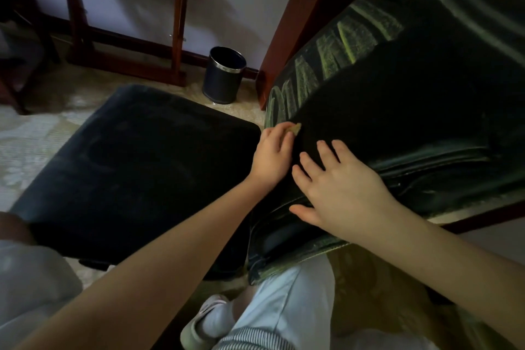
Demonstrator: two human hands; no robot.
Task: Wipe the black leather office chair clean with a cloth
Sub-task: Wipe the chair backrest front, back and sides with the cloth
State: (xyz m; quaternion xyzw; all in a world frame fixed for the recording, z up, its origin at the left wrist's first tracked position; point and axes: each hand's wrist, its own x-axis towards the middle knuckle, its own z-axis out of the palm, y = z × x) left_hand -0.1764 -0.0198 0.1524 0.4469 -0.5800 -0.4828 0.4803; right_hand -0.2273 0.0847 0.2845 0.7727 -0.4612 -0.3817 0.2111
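The left hand (pixel 272 152) reaches out on a straight arm, fingers curled, pinching a small tan cloth (pixel 294 128) against the chair (pixel 397 122) back — most of the cloth is hidden under the fingers. The right hand (pixel 341 187) lies flat just beside it, fingers spread on the black leather. Pale green streaks (pixel 341 48) cross the back's edge — wear or lettering, I cannot tell. The seat (pixel 136 167) lies left, dim; a bin (pixel 224 74) stands beyond.

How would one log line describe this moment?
step: wipe | left hand: grips cloth on chair back | right hand: flat on chair back
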